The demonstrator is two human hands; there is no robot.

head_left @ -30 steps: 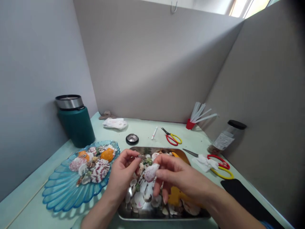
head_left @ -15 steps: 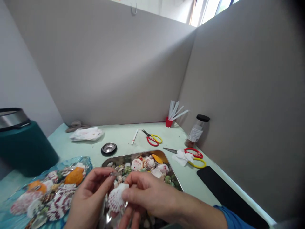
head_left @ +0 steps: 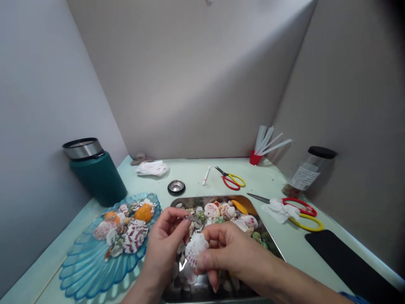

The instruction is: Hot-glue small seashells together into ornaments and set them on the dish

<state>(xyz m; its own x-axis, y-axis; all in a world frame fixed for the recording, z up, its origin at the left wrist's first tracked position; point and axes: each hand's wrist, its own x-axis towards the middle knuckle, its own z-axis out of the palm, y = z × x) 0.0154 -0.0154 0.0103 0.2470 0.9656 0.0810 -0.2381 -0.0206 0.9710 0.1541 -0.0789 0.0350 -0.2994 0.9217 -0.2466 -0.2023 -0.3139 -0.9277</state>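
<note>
My right hand pinches a white scallop shell with purplish-red speckles, its ribbed face toward me. Close beside it, my left hand has thumb and forefinger closed on a small, flat greyish piece, too small to name for sure. Both hands are over a metal tray filled with mixed shells, among them a pink-marked white scallop and an orange piece. The hands hide the tray's near-left part. To the left, a blue shell-shaped glass dish bears more shells, including a purple-striped scallop.
A teal bottle stands behind the dish, its black-rimmed lid nearby. Right of the tray lie scissors with white tissue, and a black slab. Further back are smaller scissors, a red cup of glue-stick-like rods and a leaning jar.
The view has swung left, so everything sits further right in the picture and the whole dish shows. Both hands keep their holds; the right hand's lower fingers are more curled in.
</note>
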